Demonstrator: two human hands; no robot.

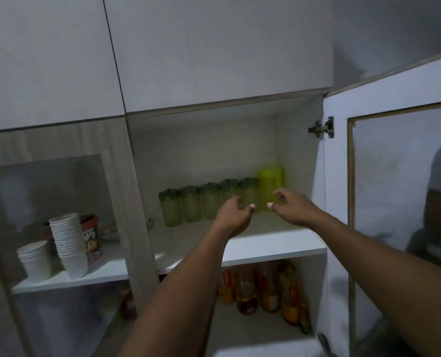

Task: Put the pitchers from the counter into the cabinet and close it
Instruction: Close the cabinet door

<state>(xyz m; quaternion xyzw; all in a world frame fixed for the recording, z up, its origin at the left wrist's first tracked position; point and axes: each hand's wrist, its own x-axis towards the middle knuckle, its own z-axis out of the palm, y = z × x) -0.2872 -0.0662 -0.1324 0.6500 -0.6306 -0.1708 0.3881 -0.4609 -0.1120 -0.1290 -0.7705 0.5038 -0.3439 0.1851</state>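
Note:
A tall bright-green pitcher (271, 184) stands at the back right of the open cabinet's upper shelf (265, 246). To its left runs a row of several smaller green lidded pitchers (191, 204). My left hand (233, 215) and my right hand (289, 206) are both stretched into the cabinet just in front of the tall pitcher. Their fingers are spread and curled, and neither hand holds anything. The cabinet door (384, 191) hangs open on the right, with a glass panel.
Several bottles of oil (263, 289) stand on the lower shelf. Behind the shut glass door to the left are stacks of white paper cups (68, 243) and a red cereal box (93, 238). The open door's glass reflects a person.

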